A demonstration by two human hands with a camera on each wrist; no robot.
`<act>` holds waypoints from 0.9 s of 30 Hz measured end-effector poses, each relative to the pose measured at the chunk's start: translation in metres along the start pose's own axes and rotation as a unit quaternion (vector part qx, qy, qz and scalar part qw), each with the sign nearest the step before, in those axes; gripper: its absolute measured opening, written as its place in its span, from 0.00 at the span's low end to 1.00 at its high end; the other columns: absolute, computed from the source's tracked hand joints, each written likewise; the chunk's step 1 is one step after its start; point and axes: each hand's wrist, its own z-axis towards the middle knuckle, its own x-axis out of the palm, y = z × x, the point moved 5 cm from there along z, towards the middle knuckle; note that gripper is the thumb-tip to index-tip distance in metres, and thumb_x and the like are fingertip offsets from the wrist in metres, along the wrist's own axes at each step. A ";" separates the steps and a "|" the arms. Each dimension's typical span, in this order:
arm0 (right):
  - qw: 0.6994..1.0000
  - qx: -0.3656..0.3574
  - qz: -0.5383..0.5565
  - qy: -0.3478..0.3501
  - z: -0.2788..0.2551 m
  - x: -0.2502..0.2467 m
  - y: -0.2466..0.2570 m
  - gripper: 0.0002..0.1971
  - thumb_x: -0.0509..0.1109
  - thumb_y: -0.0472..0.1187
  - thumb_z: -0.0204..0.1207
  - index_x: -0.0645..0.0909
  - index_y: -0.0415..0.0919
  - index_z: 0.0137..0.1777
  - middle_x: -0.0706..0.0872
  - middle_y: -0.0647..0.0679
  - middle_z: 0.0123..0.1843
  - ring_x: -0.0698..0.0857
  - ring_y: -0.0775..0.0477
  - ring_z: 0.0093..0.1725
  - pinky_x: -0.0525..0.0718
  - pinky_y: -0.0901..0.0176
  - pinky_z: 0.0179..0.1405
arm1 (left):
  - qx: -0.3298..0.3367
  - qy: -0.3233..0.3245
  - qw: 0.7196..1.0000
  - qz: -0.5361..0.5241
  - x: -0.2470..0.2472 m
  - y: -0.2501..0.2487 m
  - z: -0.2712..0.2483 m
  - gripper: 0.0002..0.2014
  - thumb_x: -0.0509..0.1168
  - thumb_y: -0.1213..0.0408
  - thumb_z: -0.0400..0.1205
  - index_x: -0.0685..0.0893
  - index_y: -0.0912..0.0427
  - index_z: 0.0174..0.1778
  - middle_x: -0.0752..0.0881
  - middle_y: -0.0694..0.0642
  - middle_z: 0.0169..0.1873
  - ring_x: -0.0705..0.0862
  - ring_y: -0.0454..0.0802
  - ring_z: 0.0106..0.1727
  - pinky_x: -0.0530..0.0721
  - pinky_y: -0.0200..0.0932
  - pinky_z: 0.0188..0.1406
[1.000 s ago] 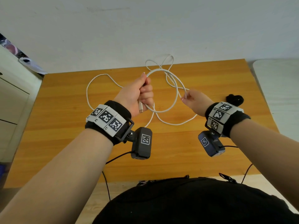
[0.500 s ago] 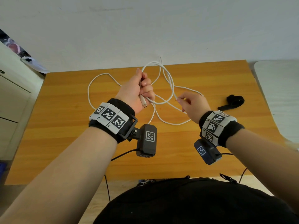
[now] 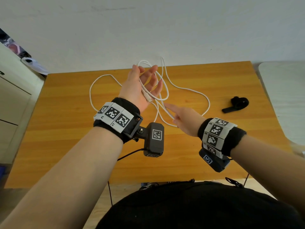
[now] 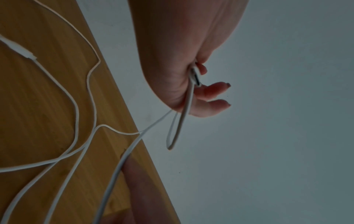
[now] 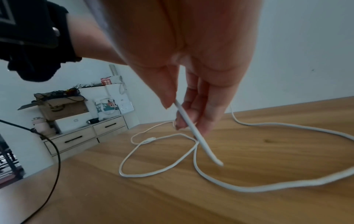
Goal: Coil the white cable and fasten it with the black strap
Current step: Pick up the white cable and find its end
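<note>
The white cable (image 3: 198, 95) sprawls in loose loops on the wooden table (image 3: 66, 129). My left hand (image 3: 145, 80) is raised above the far edge, palm up with fingers spread. A couple of loops drape across the palm, and one connector (image 3: 149, 100) lies at its heel. In the left wrist view the connector (image 4: 195, 75) lies against the palm (image 4: 182, 53) and a short loop (image 4: 172, 136) hangs off it. My right hand (image 3: 175, 116) pinches a cable strand (image 5: 191, 128) between thumb and fingers just above the table. The black strap (image 3: 236, 104) lies to the right, untouched.
The cable's other connector (image 5: 151, 138) rests on the table among the loops. A drawer cabinet (image 3: 9, 96) stands to the left and a white surface (image 3: 283, 96) to the right. A wall runs behind the table's far edge.
My left hand has opened from a fist round the coil, so the loops now lie on its flat palm. The right hand slid down the cable toward me, still pinching it.
</note>
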 end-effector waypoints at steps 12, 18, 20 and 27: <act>0.988 0.058 0.123 -0.076 -0.005 -0.007 -0.029 0.18 0.52 0.49 0.85 0.78 0.39 0.45 0.87 0.43 0.32 0.85 0.45 0.34 0.82 0.53 0.41 | 0.029 0.006 0.999 -0.020 -0.001 -0.012 0.003 0.12 0.56 0.52 0.85 0.74 0.56 0.44 0.90 0.59 0.55 0.87 0.50 0.31 0.88 0.52 0.42; 0.966 0.085 0.228 -0.088 -0.001 0.000 -0.040 0.17 0.57 0.47 0.83 0.78 0.31 0.50 0.83 0.47 0.39 0.82 0.47 0.38 0.84 0.51 0.47 | 0.040 -0.009 0.999 -0.028 -0.004 -0.017 0.007 0.12 0.56 0.51 0.85 0.74 0.57 0.45 0.90 0.59 0.56 0.87 0.49 0.30 0.88 0.53 0.42; 0.969 0.081 0.216 -0.083 -0.002 0.000 -0.043 0.15 0.57 0.43 0.84 0.79 0.31 0.48 0.83 0.52 0.40 0.82 0.50 0.43 0.80 0.62 0.43 | 0.046 -0.011 0.998 -0.030 -0.004 -0.020 0.009 0.12 0.56 0.51 0.85 0.73 0.57 0.46 0.89 0.59 0.56 0.87 0.49 0.29 0.88 0.53 0.42; 0.977 0.064 0.186 -0.083 -0.008 0.004 -0.046 0.14 0.55 0.37 0.84 0.73 0.39 0.67 0.90 0.43 0.44 0.87 0.48 0.43 0.84 0.52 0.54 | 0.064 -0.007 0.998 -0.008 -0.001 -0.029 0.010 0.12 0.55 0.52 0.86 0.73 0.57 0.44 0.89 0.61 0.54 0.89 0.55 0.42 0.88 0.63 0.47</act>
